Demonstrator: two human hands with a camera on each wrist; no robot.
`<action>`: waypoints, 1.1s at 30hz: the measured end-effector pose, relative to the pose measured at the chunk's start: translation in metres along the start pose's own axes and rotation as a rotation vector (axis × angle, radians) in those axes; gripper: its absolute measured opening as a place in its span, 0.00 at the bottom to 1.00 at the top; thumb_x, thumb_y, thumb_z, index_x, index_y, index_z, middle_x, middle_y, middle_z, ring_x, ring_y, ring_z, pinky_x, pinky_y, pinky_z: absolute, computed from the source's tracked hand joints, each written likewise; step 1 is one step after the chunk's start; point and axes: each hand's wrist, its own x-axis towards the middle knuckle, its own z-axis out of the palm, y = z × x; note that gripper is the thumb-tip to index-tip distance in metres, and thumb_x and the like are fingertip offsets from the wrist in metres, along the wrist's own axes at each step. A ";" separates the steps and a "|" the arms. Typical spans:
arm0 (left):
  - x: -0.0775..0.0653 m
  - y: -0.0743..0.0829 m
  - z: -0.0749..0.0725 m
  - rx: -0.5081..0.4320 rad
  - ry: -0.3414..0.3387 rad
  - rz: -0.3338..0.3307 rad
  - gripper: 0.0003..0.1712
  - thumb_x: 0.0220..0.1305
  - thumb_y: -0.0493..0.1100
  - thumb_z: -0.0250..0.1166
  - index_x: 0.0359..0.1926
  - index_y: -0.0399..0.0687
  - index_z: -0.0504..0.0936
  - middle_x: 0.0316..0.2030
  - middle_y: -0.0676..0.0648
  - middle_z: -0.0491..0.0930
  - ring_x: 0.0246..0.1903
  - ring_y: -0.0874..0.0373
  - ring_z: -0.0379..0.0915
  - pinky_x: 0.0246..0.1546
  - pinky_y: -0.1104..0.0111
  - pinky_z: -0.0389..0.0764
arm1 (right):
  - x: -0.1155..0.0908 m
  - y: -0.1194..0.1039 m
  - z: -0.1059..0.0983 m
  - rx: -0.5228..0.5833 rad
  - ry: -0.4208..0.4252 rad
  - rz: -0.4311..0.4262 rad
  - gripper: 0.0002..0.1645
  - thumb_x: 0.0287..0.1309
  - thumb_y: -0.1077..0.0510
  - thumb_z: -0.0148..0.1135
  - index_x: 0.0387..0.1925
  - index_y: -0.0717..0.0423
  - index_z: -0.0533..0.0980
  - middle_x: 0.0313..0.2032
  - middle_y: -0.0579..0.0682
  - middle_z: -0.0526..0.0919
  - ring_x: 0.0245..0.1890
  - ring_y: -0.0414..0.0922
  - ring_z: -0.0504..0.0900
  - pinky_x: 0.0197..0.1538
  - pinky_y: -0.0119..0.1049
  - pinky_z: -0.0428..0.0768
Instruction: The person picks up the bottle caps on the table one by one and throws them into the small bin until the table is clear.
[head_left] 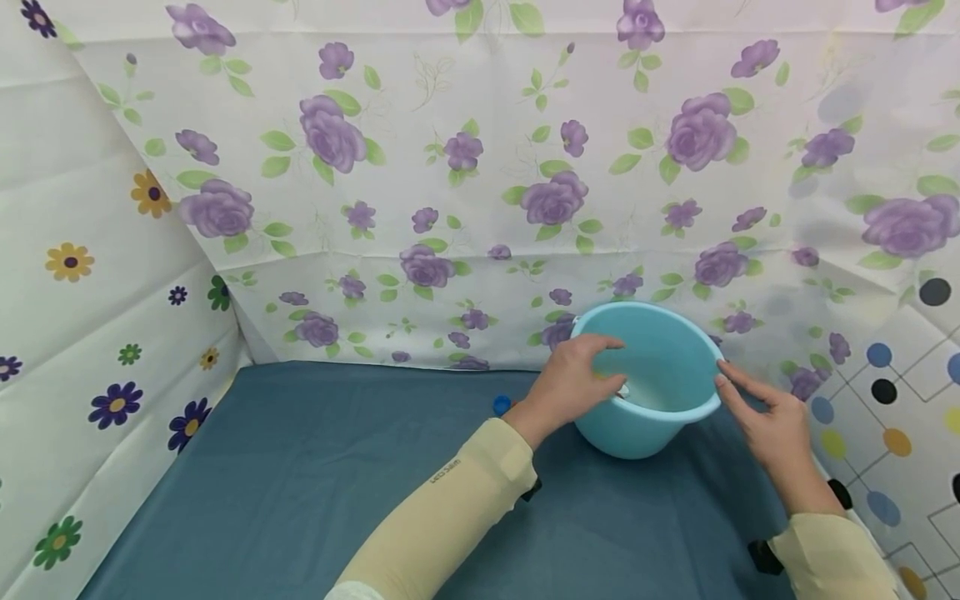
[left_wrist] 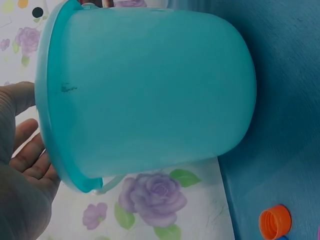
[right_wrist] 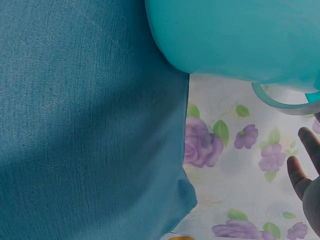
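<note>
A light blue plastic bucket [head_left: 633, 437] stands upright on the dark blue cloth, close to the flowered back wall. Over its left rim reaches my left hand [head_left: 573, 379], thumb and forefinger apart above the opening. Beside that thumb, a small white bit [head_left: 624, 390] shows against the bucket's inside. In the left wrist view the thumb's tip goes behind the rim [left_wrist: 42, 100], the fingers loosely bent below it. At the right rim are the thumb and forefinger tips of my right hand [head_left: 776, 425], its other fingers spread. A pale blue handle [right_wrist: 280, 106] loops out from the bucket.
An orange screw cap [left_wrist: 275, 222] lies on the blue cloth [head_left: 337, 483] left of the bucket, with a blue cap [head_left: 501, 406] next to it. Patterned sheets form a left wall [head_left: 82, 333], a back wall [head_left: 450, 208] and a right wall [head_left: 900, 417] round the cloth.
</note>
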 end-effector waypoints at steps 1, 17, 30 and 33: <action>-0.001 0.000 -0.002 0.009 0.011 0.007 0.24 0.60 0.55 0.63 0.58 0.68 0.72 0.57 0.61 0.72 0.54 0.67 0.71 0.48 0.70 0.78 | 0.000 0.000 0.000 -0.005 0.003 -0.001 0.25 0.57 0.35 0.57 0.57 0.25 0.72 0.60 0.46 0.74 0.62 0.56 0.70 0.53 0.60 0.73; -0.035 -0.047 -0.038 -0.021 0.320 -0.058 0.27 0.58 0.57 0.64 0.59 0.69 0.71 0.58 0.60 0.72 0.60 0.63 0.67 0.57 0.61 0.74 | -0.001 0.005 0.000 0.010 0.001 0.029 0.25 0.57 0.35 0.56 0.57 0.26 0.72 0.60 0.41 0.73 0.64 0.54 0.68 0.54 0.60 0.72; -0.078 -0.097 -0.051 0.029 0.312 -0.254 0.39 0.56 0.66 0.61 0.67 0.74 0.58 0.66 0.59 0.62 0.66 0.56 0.59 0.62 0.52 0.68 | -0.002 0.000 -0.001 0.003 -0.009 0.027 0.26 0.57 0.34 0.55 0.58 0.26 0.71 0.61 0.47 0.72 0.64 0.57 0.67 0.53 0.62 0.72; -0.085 -0.106 -0.051 0.062 0.279 -0.272 0.41 0.54 0.68 0.61 0.68 0.75 0.56 0.67 0.59 0.61 0.67 0.56 0.58 0.62 0.51 0.68 | -0.001 -0.001 0.000 0.013 -0.012 0.026 0.26 0.57 0.34 0.56 0.58 0.26 0.71 0.61 0.48 0.71 0.64 0.57 0.67 0.53 0.63 0.71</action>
